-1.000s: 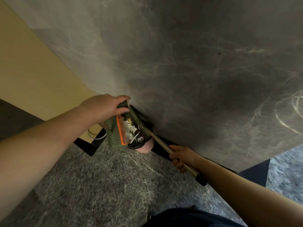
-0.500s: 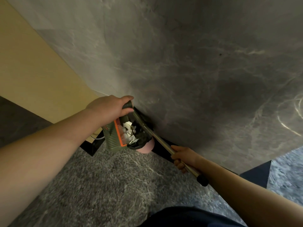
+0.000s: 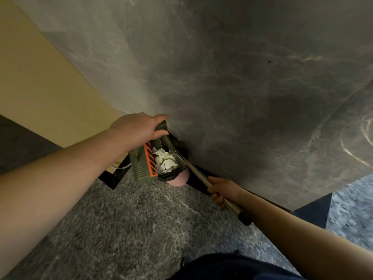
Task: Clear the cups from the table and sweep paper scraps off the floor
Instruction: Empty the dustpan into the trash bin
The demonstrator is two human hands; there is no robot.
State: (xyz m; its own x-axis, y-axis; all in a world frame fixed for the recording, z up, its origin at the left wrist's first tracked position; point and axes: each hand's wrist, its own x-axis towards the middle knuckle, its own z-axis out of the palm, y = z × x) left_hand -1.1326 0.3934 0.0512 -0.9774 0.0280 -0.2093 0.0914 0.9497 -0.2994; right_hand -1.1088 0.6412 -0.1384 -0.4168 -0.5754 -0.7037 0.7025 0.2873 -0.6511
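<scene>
From where I stand, the person's left hand (image 3: 139, 129) is the higher and farther one, its fingers wrapped around the dark grip at the top of a green dustpan (image 3: 150, 163). The pan hangs tilted below that hand, comb teeth and an orange strip along its near-left edge, its open side facing the camera. Inside it lies a heap of white paper scraps (image 3: 164, 160), bunched in the middle and not spilling. This is the only container with anything in it that I can make out.

Just under the pan's lower right corner a rounded pink shape (image 3: 179, 179) shows; I cannot tell whether it is a bin, a cup or something else.

A metal pole (image 3: 193, 172) runs diagonally from the pan's mouth down and to the right, ending in a black cap. Whether it is a broom shaft I cannot say, as its far end is hidden behind the pan. The right hand (image 3: 223, 190) is clamped around the pole near its lower end, nearer the body and well apart from the left hand.

Judging by this, the scraps are collected and the next move depends on tipping the pan; the left hand alone controls that.

Behind everything rises a grey marbled slab (image 3: 242, 77).
</scene>
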